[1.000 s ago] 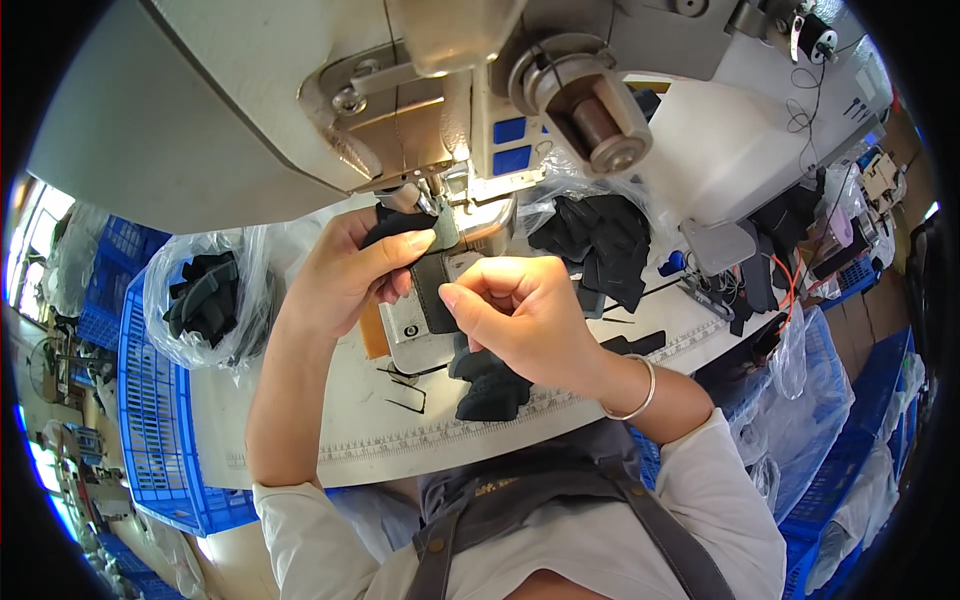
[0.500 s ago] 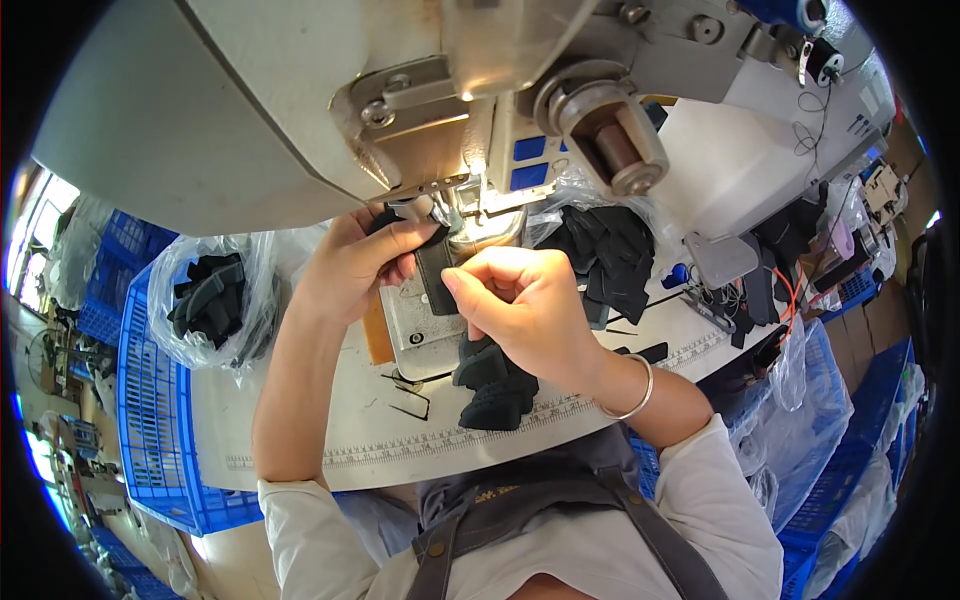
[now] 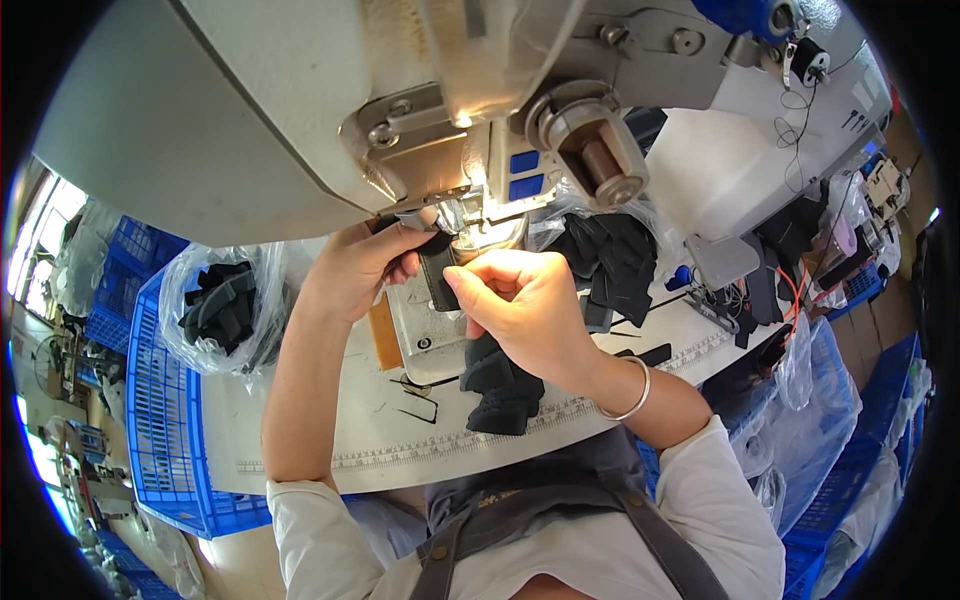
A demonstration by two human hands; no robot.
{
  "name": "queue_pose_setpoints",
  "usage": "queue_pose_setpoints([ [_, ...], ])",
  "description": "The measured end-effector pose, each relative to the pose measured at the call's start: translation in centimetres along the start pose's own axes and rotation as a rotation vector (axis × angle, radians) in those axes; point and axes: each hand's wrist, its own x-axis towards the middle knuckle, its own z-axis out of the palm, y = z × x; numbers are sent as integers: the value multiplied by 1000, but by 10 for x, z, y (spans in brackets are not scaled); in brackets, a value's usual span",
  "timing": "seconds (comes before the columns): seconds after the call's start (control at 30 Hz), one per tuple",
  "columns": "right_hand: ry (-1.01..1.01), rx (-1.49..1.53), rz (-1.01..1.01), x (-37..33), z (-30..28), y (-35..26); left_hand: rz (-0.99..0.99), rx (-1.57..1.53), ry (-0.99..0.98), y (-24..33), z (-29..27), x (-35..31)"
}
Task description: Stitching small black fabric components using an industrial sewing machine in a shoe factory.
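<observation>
A small black fabric piece (image 3: 437, 277) lies at the presser foot of the sewing machine (image 3: 330, 110), under its lamp. My left hand (image 3: 362, 265) pinches the piece's far left end, thumb on top, close against the foot. Fingers and thumb of my right hand (image 3: 525, 305) are closed at the piece's right edge. The needle point is hidden by the machine head and my left hand. Nearer to me, a loose pile of black pieces (image 3: 500, 385) rests on the table just below my right hand.
A clear bag of black pieces (image 3: 222, 305) sits at the left by a blue crate (image 3: 165, 420). More black pieces (image 3: 607, 262) are heaped right of the needle area. A ruler strip (image 3: 400, 455) follows the table's near edge. Blue bins (image 3: 850, 500) stand at the right.
The whole view has shifted slightly. Both hands keep the same hold on the black piece, with no clear movement against the machine.
</observation>
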Motion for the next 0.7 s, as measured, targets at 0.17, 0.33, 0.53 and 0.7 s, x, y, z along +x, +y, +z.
queue_pose_setpoints([
  [0.17, -45, -26, 73, -6, -9, -10, -16, 12, -29, -2, 1, 0],
  [0.33, -201, -54, 143, -29, -39, -6, -68, 25, -79, 3, -8, -2],
  [0.53, 11, -620, 17, -74, -109, 21, 145, 534, 451, 32, -53, -42],
  [0.7, -32, -948, 165, -102, -144, 2, -17, 967, 724, 12, -155, -89],
])
